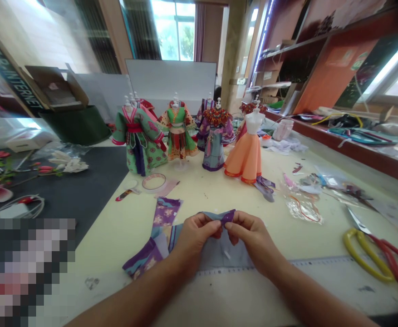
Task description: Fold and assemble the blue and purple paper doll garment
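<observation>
Both my hands pinch the edge of a small blue-grey and purple piece of fabric [215, 252] above the table. My left hand [197, 234] grips it between thumb and fingers, and my right hand [251, 231] pinches the purple edge close beside it. The fingers of both hands are closed. Left of my left hand lie purple patterned cloth pieces [166, 212], with another purple strip [142, 259] nearer to me. Under the held fabric, a clear ruler [314, 263] runs across the table.
Small dress forms in costumes, among them a green robe [147, 141] and an orange skirt [244, 156], stand at the back. Large scissors [369, 245] with yellow and red handles lie at right, near plastic bags [304, 209]. A tape roll [154, 181] lies left of centre.
</observation>
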Available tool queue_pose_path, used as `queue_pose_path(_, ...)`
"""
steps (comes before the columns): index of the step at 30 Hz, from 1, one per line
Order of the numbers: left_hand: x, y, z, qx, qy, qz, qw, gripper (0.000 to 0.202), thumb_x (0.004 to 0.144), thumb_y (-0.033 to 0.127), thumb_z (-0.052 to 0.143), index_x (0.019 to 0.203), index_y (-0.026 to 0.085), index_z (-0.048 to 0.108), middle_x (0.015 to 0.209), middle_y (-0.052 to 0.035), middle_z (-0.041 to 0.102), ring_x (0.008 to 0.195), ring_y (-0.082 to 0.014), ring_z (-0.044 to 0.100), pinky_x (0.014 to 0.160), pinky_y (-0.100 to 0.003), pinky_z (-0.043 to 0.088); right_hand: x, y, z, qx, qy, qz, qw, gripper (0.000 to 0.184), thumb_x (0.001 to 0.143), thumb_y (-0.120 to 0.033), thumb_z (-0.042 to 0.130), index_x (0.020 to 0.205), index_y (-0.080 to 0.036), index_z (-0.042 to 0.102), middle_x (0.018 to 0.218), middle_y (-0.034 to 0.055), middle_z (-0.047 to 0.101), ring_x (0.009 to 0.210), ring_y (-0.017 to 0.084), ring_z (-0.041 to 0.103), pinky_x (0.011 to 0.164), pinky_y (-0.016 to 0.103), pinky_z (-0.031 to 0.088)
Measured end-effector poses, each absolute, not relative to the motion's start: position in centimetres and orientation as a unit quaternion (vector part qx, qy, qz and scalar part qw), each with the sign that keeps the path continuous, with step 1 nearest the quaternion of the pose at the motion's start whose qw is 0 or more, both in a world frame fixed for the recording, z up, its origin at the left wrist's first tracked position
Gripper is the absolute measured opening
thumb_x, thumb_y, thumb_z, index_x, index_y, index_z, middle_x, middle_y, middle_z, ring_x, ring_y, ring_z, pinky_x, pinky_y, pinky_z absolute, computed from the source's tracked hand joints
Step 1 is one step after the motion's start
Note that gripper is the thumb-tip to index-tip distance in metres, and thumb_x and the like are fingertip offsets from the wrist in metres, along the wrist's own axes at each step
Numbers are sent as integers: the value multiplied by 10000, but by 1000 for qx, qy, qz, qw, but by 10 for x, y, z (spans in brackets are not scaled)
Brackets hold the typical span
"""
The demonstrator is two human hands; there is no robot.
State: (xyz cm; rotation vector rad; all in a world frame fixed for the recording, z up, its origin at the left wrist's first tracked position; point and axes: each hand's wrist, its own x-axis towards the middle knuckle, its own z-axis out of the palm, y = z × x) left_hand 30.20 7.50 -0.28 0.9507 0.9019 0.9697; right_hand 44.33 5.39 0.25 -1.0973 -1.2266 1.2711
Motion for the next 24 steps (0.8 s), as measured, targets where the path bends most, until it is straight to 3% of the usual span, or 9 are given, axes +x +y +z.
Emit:
queue_pose_path(9,302,75,-7,404,381,421,717,147,678,213,619,588,129,538,556,0,558,560,-92,493,600,-220,375,451,55,-5,-429,-520,553,490,196,799,-252,576,633,-148,563,536,-23,496,534,91,418,540,227,317)
queue_pose_path(14,301,78,-7,371,363,427,740,155,690,222,602,596,133,518,572,-4,558,578,-100,494,619,-230,383,459,51,-3,-451,-544,531,468,193,830,-291,524,709,-155,587,636,1,540,552,106,451,552,241,364)
queue_pose_path(18,299,78,-6,367,372,422,741,161,694,225,606,600,135,512,585,-6,564,594,-104,505,645,-237,388,463,40,-4,-508,-671,391,373,82,785,-193,537,762,-188,616,723,11,590,666,149,523,615,263,405)
queue_pose_path(24,300,77,-8,371,381,412,740,148,685,226,618,621,128,528,603,-12,561,624,-113,514,677,-250,394,464,30,-6,-488,-818,226,207,196,771,-119,517,880,-211,652,882,48,587,804,187,533,727,306,416)
